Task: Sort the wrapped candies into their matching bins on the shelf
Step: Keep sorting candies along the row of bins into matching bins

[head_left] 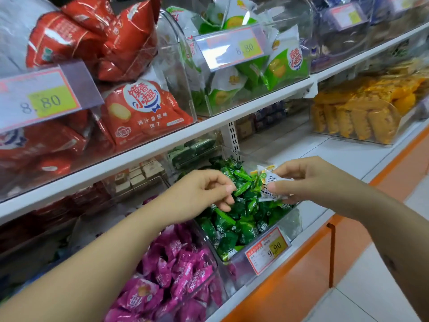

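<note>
A white upper shelf board (209,126) is running diagonally across the view, and a second white lower shelf board (348,156) is stretching away to the right beneath it. A slotted white upright (232,135) is standing between them at the back, and a white bracket (311,88) is propping the upper board. An orange base panel (290,275) is fronting the unit below, with a dark seam dividing it. Pale tiles, possibly grey-white, are covering the floor (371,287) at lower right. Soft, even light is glancing off the shelf edges.
</note>
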`<action>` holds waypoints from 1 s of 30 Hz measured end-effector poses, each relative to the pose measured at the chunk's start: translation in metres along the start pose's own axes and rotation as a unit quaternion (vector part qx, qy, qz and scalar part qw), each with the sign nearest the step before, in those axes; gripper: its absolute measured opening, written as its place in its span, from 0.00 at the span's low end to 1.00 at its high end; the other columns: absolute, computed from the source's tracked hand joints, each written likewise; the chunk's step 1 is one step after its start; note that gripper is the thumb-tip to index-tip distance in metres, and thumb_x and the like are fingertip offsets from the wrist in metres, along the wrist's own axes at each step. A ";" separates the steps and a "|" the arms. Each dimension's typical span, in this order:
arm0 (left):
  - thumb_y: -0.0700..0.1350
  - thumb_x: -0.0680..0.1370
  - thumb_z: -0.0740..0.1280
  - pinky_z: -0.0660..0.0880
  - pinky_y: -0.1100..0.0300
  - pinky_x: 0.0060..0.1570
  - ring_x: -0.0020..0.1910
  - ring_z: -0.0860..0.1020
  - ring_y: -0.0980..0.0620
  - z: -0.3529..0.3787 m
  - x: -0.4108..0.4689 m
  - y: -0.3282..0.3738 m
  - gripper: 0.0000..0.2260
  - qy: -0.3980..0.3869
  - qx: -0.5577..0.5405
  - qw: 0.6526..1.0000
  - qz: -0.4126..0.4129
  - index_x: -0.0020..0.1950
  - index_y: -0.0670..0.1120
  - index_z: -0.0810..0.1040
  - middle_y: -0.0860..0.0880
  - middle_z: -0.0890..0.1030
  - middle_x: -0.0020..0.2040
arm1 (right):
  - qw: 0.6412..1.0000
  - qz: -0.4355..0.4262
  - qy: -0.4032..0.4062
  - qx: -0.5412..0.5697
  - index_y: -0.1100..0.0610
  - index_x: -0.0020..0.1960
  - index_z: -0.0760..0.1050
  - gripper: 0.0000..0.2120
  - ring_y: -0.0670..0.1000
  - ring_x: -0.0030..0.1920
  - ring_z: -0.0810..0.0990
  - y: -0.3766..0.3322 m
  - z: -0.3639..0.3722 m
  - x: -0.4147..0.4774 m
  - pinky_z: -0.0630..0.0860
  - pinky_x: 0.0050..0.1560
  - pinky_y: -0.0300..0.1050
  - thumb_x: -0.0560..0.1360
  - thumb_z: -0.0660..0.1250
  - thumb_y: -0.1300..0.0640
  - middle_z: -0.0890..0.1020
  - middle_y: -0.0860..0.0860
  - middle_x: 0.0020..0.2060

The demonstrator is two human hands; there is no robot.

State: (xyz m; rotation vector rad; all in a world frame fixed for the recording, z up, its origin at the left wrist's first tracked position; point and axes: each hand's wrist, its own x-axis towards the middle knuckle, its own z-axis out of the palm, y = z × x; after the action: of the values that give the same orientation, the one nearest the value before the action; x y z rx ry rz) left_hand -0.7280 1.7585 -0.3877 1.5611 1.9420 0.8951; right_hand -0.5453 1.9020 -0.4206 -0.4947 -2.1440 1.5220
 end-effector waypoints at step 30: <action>0.48 0.76 0.69 0.67 0.68 0.45 0.47 0.74 0.61 -0.007 0.014 -0.007 0.13 -0.183 0.390 0.895 -0.114 0.61 0.52 0.80 0.57 0.80 0.57 | 0.989 0.031 -0.056 -0.130 0.52 0.47 0.82 0.12 0.43 0.39 0.82 0.011 0.007 -0.009 0.80 0.42 0.39 0.67 0.72 0.47 0.83 0.43 0.41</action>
State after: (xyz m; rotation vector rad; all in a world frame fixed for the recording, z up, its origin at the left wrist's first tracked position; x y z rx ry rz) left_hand -0.7409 1.7699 -0.3876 1.6703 2.2380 -0.3326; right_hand -0.5417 1.8956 -0.4346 -0.5798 -2.4533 1.3354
